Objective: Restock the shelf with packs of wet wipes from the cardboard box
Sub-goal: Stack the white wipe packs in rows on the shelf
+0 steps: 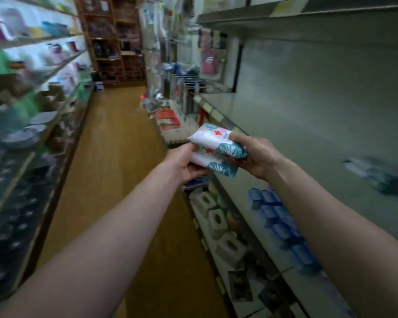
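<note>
Packs of wet wipes: two, stacked one on the other, white wrap with teal leaf print and red marks, held in the air mid-frame, over the aisle just off the front edge of the right-hand shelf, not resting on it. Left hand grips the stack's left end, fingers curled under and thumb on the side. Right hand grips the right end, thumb pressed on top of the upper pack, fingers wrapped beneath; fingertips hidden by the packs. Both forearms bare, reaching in from the near edge. The shelf is grey metal, its board and back panel mostly bare; one blurred blue-white item sits on it at far right, can't tell what it is. One level down, blue boxes are in rows, near right. Lower again, white tissue boxes with oval openings, plus dark packets nearer, blurred. Wood-tone floor runs down the aisle to a brown shelving unit at the far end. Left-side shelving carries mixed coloured goods, all motion-blurred. Hanging goods on hooks far right, past the grey shelf.
</note>
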A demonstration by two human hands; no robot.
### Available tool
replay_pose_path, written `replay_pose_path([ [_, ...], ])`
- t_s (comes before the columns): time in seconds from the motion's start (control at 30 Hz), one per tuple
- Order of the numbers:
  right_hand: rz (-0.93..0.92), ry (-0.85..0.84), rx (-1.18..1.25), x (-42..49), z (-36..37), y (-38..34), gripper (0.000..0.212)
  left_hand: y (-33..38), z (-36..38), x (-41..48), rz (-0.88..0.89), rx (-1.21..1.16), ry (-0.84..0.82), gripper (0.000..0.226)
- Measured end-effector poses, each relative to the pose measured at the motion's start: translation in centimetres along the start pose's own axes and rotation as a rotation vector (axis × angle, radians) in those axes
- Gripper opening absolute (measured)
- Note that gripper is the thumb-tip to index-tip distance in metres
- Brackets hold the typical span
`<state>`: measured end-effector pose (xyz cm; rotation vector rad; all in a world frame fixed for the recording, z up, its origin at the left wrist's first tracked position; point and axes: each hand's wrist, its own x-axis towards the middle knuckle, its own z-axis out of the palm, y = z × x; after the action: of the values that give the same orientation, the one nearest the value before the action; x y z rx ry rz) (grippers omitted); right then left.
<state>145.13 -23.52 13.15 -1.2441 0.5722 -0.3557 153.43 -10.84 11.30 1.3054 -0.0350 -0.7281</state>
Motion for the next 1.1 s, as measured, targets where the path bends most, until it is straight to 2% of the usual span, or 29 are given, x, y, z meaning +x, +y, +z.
replay_pose_path([
  [0.17,-0.097,0.189,0.004,-0.2,-8.0,-3.2,0.004,-1.2,9.3,1.4,-0.047,0.040,-0.177,0.016],
  [0.27,-0.125,0.282,-0.070,-0.7,-12.3,-4.9,0.018,-1.9,13.9,2.1,-0.101,0.057,-0.261,0.018],
  [0.4,-0.140,0.411,-0.102,-1.3,-17.2,-6.1,0.012,-3.0,18.8,3.0,-0.187,0.044,-0.367,0.013],
  [0.43,-0.148,0.450,-0.111,-1.5,-18.2,-6.4,0.009,-3.2,19.9,3.2,-0.186,0.052,-0.400,0.014],
  [0.5,-0.160,0.526,-0.118,-1.7,-20.0,-6.8,0.017,-3.7,21.8,3.8,-0.125,0.105,-0.465,0.012],
  [0.63,-0.172,0.654,-0.159,-1.7,-22.7,-7.4,0.027,-4.2,25.1,5.6,-0.022,0.153,-0.597,0.038],
  [0.87,-0.156,0.867,-0.226,0.0,-25.2,-8.6,0.022,-3.0,28.7,8.0,-0.099,0.236,-0.806,0.016],
  [1.0,-0.158,1.017,-0.233,1.5,-26.2,-9.3,0.024,-1.9,30.3,9.9,-0.199,0.185,-0.835,0.019],
  [1.1,-0.160,1.091,-0.267,2.3,-26.5,-9.4,0.025,-1.9,31.6,11.6,-0.240,0.260,-0.905,0.035],
])
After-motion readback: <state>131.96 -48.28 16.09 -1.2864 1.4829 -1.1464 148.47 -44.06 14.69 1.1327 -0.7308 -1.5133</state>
